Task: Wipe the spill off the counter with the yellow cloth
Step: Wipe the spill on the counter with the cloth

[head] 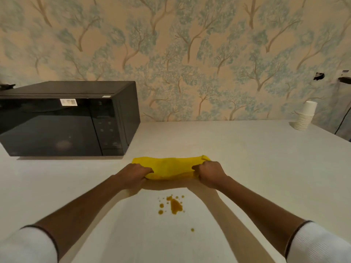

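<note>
Two white sleeves [28,245]; one orange spill [175,205]; left hand [133,175] and right hand [210,174] each clamped on one yellow cloth [171,167].

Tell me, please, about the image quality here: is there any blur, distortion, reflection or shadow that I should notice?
Head view: wide-angle bending curves the counter edge and the microwave; its glossy door gives faint reflections; soft shadows lie under both forearms; the sleeves at the bottom corners are blurred, while the yellow cloth and the orange spill stay fairly sharp.
</note>
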`<control>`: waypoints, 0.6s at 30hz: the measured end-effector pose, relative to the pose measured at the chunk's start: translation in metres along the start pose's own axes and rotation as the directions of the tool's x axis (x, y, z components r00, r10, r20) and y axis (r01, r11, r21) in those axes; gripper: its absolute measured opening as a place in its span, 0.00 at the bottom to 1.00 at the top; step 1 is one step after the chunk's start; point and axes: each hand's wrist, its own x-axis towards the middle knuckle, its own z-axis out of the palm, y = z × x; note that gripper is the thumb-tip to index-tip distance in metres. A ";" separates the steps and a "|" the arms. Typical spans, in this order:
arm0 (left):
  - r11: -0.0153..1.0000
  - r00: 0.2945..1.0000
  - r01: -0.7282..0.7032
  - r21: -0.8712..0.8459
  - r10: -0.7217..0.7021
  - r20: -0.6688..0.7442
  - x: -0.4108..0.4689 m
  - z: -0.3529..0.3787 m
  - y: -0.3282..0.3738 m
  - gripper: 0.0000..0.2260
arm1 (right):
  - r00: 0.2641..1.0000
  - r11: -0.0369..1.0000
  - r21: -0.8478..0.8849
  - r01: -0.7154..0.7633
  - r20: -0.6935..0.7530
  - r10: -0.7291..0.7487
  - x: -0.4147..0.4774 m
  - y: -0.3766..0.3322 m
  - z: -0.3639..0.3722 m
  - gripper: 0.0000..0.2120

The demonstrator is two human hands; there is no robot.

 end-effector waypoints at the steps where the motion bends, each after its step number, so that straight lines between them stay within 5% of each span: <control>1: 1.000 1.000 0.012 -0.015 -0.012 0.017 -0.006 0.003 -0.001 0.16 | 1.000 0.999 0.033 -0.008 0.015 0.008 -0.002 -0.003 -0.001 0.11; 7: 0.989 0.998 -0.056 -0.135 0.052 -0.029 -0.031 -0.008 -0.006 0.13 | 0.983 0.980 0.188 -0.062 0.183 0.027 -0.012 -0.016 -0.012 0.11; 14: 0.962 0.988 -0.153 -0.228 0.149 -0.034 -0.049 -0.014 -0.001 0.33 | 0.917 0.925 0.368 -0.099 0.394 -0.059 -0.030 -0.023 -0.021 0.28; 18: 0.975 0.981 -0.084 -0.207 0.044 -0.191 -0.035 -0.017 0.022 0.30 | 0.981 0.833 0.525 -0.176 0.168 0.101 -0.007 -0.041 -0.026 0.34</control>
